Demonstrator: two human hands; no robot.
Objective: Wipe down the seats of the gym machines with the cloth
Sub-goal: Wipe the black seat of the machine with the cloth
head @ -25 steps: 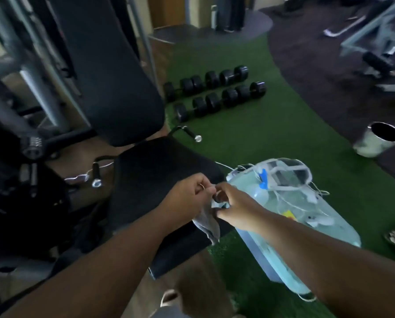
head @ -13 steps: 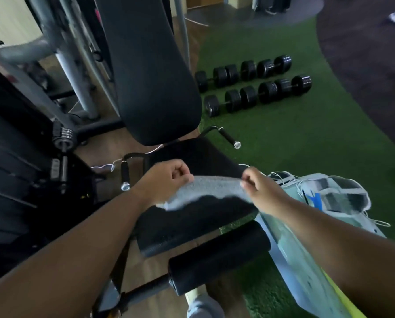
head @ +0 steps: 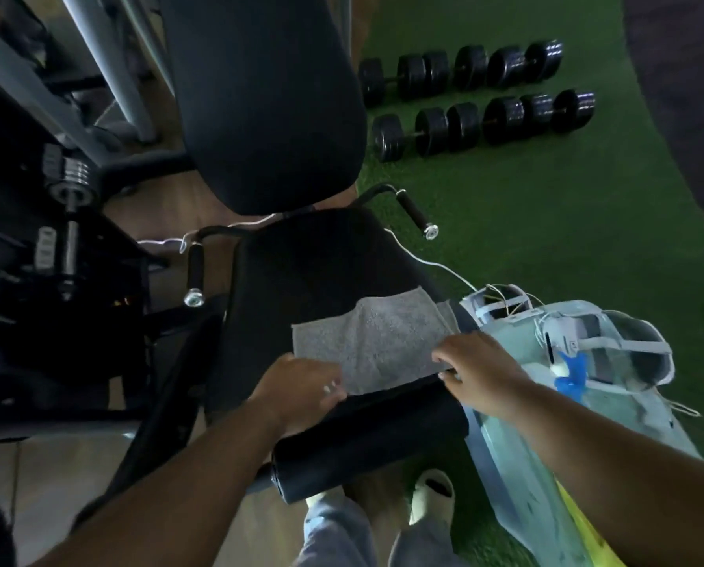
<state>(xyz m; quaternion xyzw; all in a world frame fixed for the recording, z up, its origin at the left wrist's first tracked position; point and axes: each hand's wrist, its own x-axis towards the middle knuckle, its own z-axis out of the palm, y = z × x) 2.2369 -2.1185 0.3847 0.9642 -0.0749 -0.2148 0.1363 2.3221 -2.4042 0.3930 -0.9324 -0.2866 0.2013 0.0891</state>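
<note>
Nearest me, the black foam roller pad (head: 366,439) lies crosswise under both wrists; just past it the grey cloth (head: 379,341) is spread flat on the front half of the black seat (head: 313,272), its long axis running side to side, from one hand to the other. The left hand (head: 301,386) lies on the cloth's near left corner, fingers bent onto it; whether that grip pinches the edge or only presses it down I cannot tell. The right hand (head: 473,362) has the near right edge, fingers curled at the hem, which looks like a pinch. Both hands are at the cloth's near edge, so the cloth and the unwiped seat lie straight ahead of them, toward the upright backrest (head: 268,100); the push would go that way, and neither hand is plainly nearer. To the right of the right hand a clear plastic bag (head: 612,386) lies on the green turf (head: 546,223); it holds white straps and cords and a blue piece, the rest too blurred to name. Farther off, two rows of black dumbbells (head: 481,120) rest on the turf.
</note>
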